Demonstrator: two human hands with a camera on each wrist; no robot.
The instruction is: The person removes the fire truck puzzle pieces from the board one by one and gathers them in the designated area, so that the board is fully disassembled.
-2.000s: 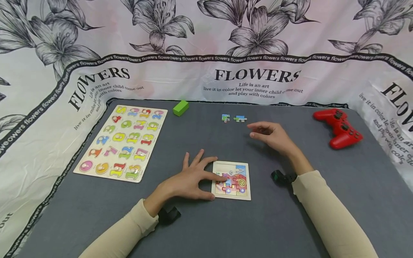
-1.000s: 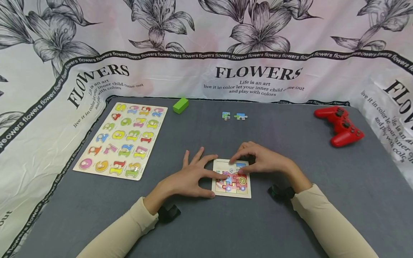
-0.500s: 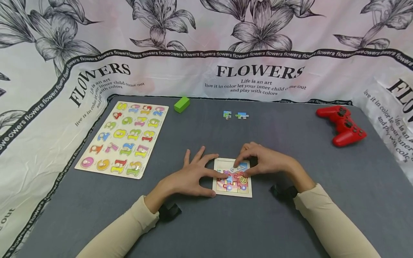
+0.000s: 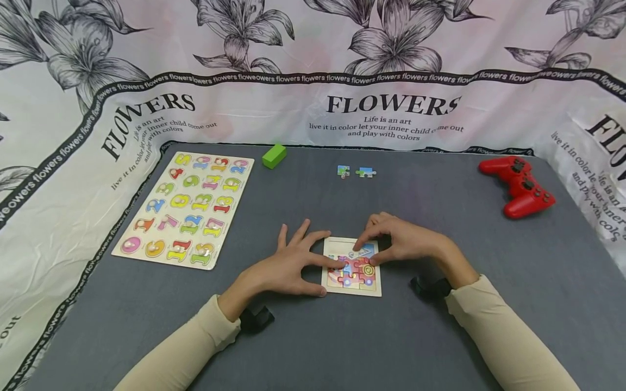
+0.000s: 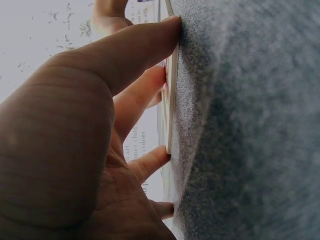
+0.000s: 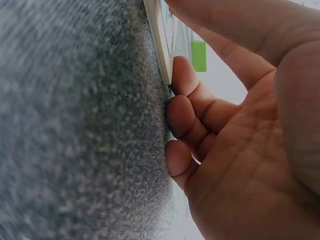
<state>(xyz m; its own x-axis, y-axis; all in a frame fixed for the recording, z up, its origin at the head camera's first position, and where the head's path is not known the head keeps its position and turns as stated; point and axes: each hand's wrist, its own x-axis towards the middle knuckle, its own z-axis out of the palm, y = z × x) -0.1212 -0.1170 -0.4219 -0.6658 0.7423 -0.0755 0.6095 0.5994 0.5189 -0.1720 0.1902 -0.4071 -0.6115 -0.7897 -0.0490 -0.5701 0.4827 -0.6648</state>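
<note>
A small square jigsaw board (image 4: 354, 292) with a pale wooden rim lies on the grey table, showing a red vehicle picture. My left hand (image 4: 286, 271) spreads over its left side, the index fingertip on the picture and the thumb at the lower left corner. In the left wrist view the thumb (image 5: 150, 42) touches the board's edge (image 5: 173, 95). My right hand (image 4: 406, 239) pinches a blue puzzle piece (image 4: 364, 251) at the board's upper right between thumb and index finger. In the right wrist view its other fingers (image 6: 181, 115) curl at the board's corner (image 6: 162, 55).
Two loose puzzle pieces, one (image 4: 343, 171) left of the other (image 4: 365, 172), lie farther back. A number board (image 4: 183, 212) is at left, with a green block (image 4: 274, 156) beside its far end. A red game controller (image 4: 518, 186) sits at right.
My right hand has come from near the loose pieces down to the board's upper right and now pinches the blue puzzle piece there. My left hand stays in place.
</note>
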